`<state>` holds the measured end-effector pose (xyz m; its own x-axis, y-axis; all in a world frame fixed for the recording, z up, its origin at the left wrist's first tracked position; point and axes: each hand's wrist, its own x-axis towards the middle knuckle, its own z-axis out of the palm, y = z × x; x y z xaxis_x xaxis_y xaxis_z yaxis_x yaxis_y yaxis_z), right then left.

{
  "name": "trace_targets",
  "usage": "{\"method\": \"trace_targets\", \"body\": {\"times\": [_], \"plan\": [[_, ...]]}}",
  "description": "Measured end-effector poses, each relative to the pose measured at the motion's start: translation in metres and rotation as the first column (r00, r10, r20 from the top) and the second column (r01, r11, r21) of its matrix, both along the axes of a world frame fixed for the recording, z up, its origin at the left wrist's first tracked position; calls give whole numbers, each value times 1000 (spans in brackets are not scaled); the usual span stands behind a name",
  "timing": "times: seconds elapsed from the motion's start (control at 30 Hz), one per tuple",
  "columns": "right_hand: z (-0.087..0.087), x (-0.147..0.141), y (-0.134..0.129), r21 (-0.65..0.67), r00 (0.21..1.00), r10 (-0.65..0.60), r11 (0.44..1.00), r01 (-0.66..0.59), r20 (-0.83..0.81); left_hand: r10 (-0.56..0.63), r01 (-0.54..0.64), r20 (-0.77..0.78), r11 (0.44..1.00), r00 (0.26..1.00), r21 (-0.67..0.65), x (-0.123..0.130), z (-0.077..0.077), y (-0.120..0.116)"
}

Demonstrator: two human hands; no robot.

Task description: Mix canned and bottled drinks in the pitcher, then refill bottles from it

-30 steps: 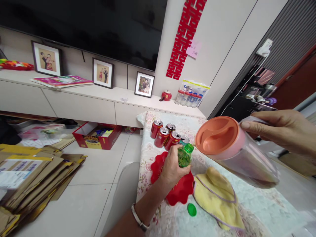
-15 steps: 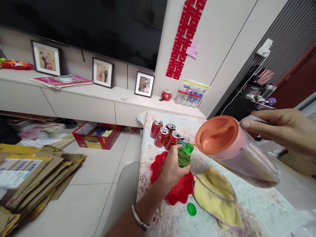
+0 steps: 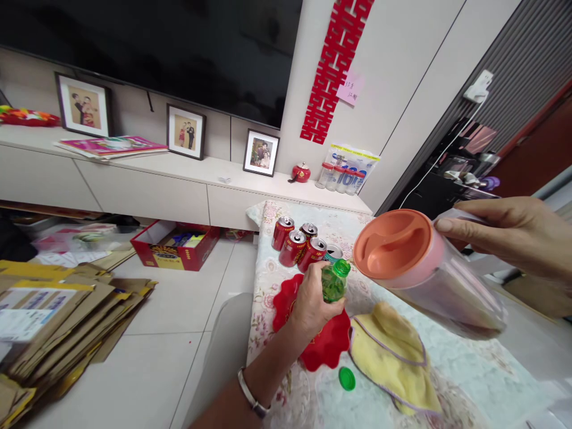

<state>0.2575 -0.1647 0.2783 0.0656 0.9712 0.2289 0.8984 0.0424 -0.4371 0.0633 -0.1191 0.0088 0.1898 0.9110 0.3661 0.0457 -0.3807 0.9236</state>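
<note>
My left hand [image 3: 313,298] is wrapped round a green plastic bottle [image 3: 335,283], uncapped and tilted slightly right, above a red scalloped tray [image 3: 328,345]. By its handle, my right hand [image 3: 513,232] grips a clear pitcher [image 3: 456,292] with an orange lid [image 3: 393,244]. The pitcher leans toward the bottle, and brownish liquid lies low in it. A gap separates lid and bottle mouth; no stream shows between them. The green bottle cap [image 3: 347,378] rests on the tablecloth, beside a yellow cloth [image 3: 393,357].
Several opened drink cans [image 3: 293,249] stand behind the bottle on the flowered tablecloth [image 3: 482,369]. Beyond the table runs a white cabinet [image 3: 170,179] with framed photos and jars. Flattened cardboard [image 3: 80,322] and a red box [image 3: 174,256] sit on the floor at left.
</note>
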Motion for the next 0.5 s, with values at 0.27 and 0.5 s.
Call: {"method": "trace_targets", "body": {"times": [0.27,0.5], "plan": [[2,0,0,1,1000,8,1000,-8,2,4,-4,-1,1000,1000,7,0,-1,0],[0,-1,0,-1,1000,5,1000,-5,4,4,-4,1,1000,1000,-1,0,0,0]]}}
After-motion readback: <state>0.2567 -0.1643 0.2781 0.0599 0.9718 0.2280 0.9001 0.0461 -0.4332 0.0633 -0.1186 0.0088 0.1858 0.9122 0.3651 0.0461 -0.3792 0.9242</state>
